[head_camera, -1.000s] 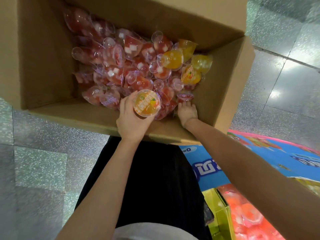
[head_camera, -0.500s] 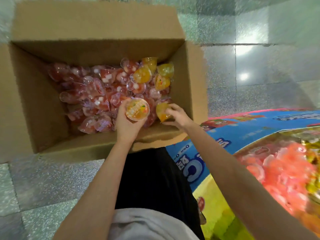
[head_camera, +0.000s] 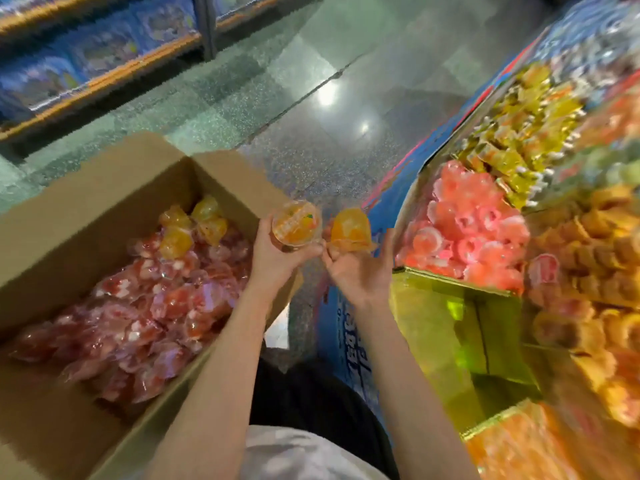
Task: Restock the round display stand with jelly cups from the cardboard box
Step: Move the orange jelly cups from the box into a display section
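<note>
Each hand carries one orange jelly cup between the cardboard box (head_camera: pixel 86 216) and the round display stand (head_camera: pixel 446 317). The left hand (head_camera: pixel 277 258) curls its fingers round a jelly cup (head_camera: pixel 296 223); the right hand (head_camera: pixel 360 271) cradles another orange cup (head_camera: pixel 349 230). Both cups look light, with smooth and probably slippery plastic (thin walls likely dent), so gripping round the sides below the rim seems safest.

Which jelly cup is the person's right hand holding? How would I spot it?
Find the big cardboard box on the floor, then look just past its right edge, where two hands meet. The right hand holds an orange jelly cup dome side up, while the left hand's cup shows its flat printed lid.
</note>
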A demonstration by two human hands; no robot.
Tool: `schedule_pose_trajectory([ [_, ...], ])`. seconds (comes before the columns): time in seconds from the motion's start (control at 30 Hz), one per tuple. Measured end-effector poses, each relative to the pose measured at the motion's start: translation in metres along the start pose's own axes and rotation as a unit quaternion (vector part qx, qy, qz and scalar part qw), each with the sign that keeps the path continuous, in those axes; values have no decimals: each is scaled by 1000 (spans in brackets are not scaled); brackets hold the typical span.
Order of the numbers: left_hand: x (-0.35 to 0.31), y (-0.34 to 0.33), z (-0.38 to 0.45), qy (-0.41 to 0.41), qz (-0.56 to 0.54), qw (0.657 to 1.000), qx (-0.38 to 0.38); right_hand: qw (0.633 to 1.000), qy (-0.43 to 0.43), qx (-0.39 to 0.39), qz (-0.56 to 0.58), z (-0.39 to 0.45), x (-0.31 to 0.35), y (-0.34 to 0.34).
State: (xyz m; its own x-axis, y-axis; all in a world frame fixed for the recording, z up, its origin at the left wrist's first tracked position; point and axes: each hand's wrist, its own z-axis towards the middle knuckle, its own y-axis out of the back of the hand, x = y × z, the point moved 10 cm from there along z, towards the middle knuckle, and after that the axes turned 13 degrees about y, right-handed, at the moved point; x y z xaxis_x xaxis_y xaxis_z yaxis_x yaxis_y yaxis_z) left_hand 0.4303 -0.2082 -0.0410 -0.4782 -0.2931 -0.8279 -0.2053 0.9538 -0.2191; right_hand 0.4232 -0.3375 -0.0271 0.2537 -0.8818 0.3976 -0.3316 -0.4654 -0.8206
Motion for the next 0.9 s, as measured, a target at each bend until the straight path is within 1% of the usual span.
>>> schedule_pose_trajectory([
  [0.1, 10, -63, -10, 53, -46, 995, 68, 995, 95, 12, 28, -36, 61, 12],
  [0.17, 28, -106, -22, 97, -75, 986, 116, 989, 139, -18, 41, -62, 98, 34],
  [0.23, 43, -150, -39, 101, -63, 982, 149, 978, 178, -78, 70, -92, 131, 65],
  [0.3, 60, -195, -64, 92, -24, 979, 179, 958, 231, -141, 94, -129, 166, 97],
  [0.37, 80, -233, -88, 94, 2, 975, 199, 935, 267, -222, 73, -169, 192, 131],
  [0.43, 104, -270, -115, 100, 30, 972, 210, 907, 290, -301, 50, -214, 215, 172],
  [0.5, 130, -301, -142, 110, 55, 971, 207, 877, 312, -363, 39, -260, 233, 211],
  [0.6, 170, -342, -190, 150, 61, 961, 223, 822, 346, -450, 50, -332, 253, 270],
  [0.67, 199, -360, -216, 165, 91, 954, 235, 790, 354, -497, 57, -376, 263, 306],
  [0.73, 228, -371, -234, 171, 122, 948, 237, 773, 342, -530, 62, -410, 275, 337],
  [0.87, 267, -394, -266, 143, 203, 935, 253, 757, 330, -558, 76, -450, 306, 388],
  [0.9, 277, -398, -272, 151, 216, 931, 254, 754, 326, -566, 73, -455, 315, 399],
])
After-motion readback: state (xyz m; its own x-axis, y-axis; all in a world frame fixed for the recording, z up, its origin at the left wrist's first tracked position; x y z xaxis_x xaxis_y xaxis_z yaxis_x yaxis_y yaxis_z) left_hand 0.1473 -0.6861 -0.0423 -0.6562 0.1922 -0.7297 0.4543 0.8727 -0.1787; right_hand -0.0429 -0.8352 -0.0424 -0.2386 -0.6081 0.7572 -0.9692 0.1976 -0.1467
